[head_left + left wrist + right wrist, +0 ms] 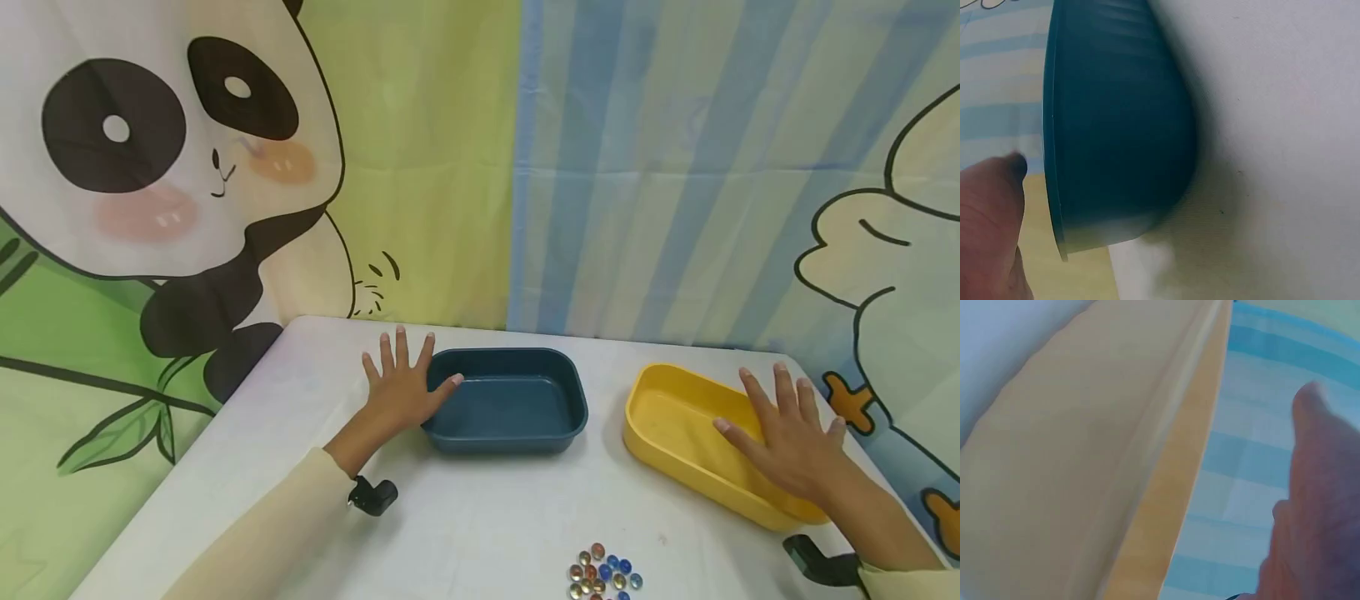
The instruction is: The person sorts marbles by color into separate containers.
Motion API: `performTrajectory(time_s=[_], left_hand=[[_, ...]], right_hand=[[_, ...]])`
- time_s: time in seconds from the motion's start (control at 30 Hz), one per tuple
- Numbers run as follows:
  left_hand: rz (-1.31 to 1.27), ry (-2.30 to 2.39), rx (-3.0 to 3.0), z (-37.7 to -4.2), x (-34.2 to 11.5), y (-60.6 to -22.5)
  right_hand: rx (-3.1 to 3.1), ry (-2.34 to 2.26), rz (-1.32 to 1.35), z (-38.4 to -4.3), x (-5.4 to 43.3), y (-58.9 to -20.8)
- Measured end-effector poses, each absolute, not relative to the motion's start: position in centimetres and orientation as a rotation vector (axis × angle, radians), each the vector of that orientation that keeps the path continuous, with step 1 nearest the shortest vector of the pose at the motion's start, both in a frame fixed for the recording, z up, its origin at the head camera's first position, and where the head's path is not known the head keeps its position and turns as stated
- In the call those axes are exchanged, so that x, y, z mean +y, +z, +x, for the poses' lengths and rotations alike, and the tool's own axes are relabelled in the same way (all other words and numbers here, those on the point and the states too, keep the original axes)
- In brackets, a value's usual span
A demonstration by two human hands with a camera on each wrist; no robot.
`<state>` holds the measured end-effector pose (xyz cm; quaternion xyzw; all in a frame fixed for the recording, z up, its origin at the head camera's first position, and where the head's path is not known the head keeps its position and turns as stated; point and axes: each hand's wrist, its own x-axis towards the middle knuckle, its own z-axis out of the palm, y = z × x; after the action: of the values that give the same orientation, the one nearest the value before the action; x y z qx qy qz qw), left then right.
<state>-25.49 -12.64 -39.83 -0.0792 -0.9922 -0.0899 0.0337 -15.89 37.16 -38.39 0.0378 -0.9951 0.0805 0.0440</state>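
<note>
A dark blue rectangular tub (506, 442) stands on the white table, its opening facing up. At its left end my left hand (401, 392) is spread wide, the thumb over or near the rim; contact cannot be made out. In the left wrist view the thumb (991, 206) appears beside the tub's wall (1116, 125). To the right sits a yellow tub (697, 483), turned at an angle. Above its right part hovers my right hand (798, 437), fingers spread and holding nothing. Several glass marbles (598, 585), blue, amber and reddish, lie loose near the front edge of the view.
The white table (480, 517) reaches back to a curtain (420, 167) with a panda print on the left and blue stripes on the right. A small black wrist camera (373, 496) is strapped at the left wrist, another black one (821, 562) at the right.
</note>
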Motion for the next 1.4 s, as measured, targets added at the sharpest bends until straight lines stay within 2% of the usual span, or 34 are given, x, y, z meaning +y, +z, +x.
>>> performTrajectory(time_s=[0.47,0.73,1.0,1.23,1.4], left_hand=[[-0.223,-0.811,-2.898,-26.1,-14.8,-41.1],[-0.170,-1.132,-2.829,-26.6,-16.1,-41.0],[-0.072,-1.389,-2.781,-26.6,-16.7,-42.0],[0.019,-1.516,-2.717,-26.8,-16.1,-42.1],[0.080,-1.626,-2.641,-26.8,-15.6,-42.5]], right_hand=[[-2.720,0.499,0.397,-14.2,33.2,-36.8],[-2.404,0.552,0.547,-12.6,30.7,-37.8],[-2.496,0.980,0.454,-10.2,28.7,-40.1],[-2.771,1.381,0.146,-8.0,27.2,-42.3],[-2.776,1.625,0.209,-7.3,27.1,-43.2]])
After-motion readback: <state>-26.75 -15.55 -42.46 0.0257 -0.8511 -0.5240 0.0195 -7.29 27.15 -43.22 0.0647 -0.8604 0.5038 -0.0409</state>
